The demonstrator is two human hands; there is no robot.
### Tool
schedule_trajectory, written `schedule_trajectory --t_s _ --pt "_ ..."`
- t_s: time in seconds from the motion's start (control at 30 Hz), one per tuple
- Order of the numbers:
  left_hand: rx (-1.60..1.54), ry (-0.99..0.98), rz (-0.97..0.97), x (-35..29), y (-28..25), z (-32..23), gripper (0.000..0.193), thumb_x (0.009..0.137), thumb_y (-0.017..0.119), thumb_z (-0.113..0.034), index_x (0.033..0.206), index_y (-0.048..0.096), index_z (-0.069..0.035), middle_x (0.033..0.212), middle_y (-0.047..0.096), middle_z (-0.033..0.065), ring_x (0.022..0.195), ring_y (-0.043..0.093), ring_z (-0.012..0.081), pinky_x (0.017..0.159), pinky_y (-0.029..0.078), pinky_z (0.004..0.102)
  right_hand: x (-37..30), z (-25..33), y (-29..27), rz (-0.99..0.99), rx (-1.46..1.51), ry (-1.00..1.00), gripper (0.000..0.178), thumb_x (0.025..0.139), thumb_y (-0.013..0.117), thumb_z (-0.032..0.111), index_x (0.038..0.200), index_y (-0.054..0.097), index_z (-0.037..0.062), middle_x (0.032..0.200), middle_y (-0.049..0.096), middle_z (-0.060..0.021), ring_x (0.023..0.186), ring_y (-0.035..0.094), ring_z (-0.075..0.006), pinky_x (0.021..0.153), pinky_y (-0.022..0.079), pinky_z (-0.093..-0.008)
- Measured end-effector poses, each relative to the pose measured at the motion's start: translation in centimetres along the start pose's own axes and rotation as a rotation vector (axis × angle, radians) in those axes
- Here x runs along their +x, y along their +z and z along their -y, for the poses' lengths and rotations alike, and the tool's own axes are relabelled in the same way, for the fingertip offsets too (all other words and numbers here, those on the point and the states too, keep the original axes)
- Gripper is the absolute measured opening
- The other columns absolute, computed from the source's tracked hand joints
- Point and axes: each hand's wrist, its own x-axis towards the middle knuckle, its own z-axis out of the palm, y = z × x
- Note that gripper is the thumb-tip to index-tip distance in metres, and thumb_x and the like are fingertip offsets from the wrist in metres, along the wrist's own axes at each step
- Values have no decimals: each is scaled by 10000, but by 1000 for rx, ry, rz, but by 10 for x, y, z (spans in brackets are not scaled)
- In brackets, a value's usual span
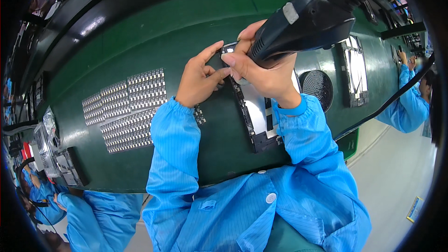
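Observation:
In front of me a tablet-like device [254, 109], with a black frame and a bright silver inside, lies lengthwise on the green table. My left hand [198, 77] is at its upper left corner, the index finger stretched along the edge and the thumb apart from it, touching the frame. Closed in a pinch, my right hand [268, 72] works over the same corner; what its fingertips hold, if anything, is hidden. A black vented nozzle-like housing [303, 25] hangs over the right hand and covers part of it. By my left wrist lies a small piece of component sheet [199, 115].
Several sheets of small black-and-white components [133, 112] lie left on the green table [186, 32]. A round black perforated dish [317, 91] and a second open device [355, 70] are to the right. A black cable [396, 98] crosses the right edge. Other people in blue sleeves sit at both sides.

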Motion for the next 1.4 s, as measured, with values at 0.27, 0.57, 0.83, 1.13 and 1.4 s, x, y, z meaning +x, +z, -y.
schedule_trajectory --t_s 0.27,0.57,0.83,1.13,1.4 --pt "18 -13 0 -1 -1 -1 601 804 654 -22 1346 395 -30 759 643 76 583 577 78 487 454 217 -2 -5 0 41 -83 -11 338 747 653 -119 991 444 -11 607 567 -78 529 565 -106 481 451 -227" --pt "55 227 -3 5 -4 21 576 789 594 26 1332 405 -3 920 631 99 613 602 90 535 479 225 -7 0 5 193 -276 -85 345 748 664 -86 983 435 20 620 542 -61 546 547 -91 489 433 -222" --pt "-35 -10 -5 -5 1 -8 618 779 659 0 1337 394 0 948 634 91 617 603 89 537 477 220 -12 3 2 -57 -120 -51 355 743 643 -115 1027 465 3 636 570 -58 541 550 -101 501 445 -224" --pt "798 582 -241 -68 70 -20 312 706 648 5 1017 635 0 1048 631 169 913 624 322 796 509 399 -33 37 -84 -402 -178 -165 359 751 647 -106 1044 472 5 614 580 -78 490 556 -128 475 456 -243" --pt "930 692 7 -84 104 2 390 655 741 -138 1012 637 -23 1115 613 133 1114 554 296 941 431 422 -54 40 -101 -441 -180 -119 367 744 659 -102 1044 472 -1 618 576 -72 484 550 -125 463 446 -237"
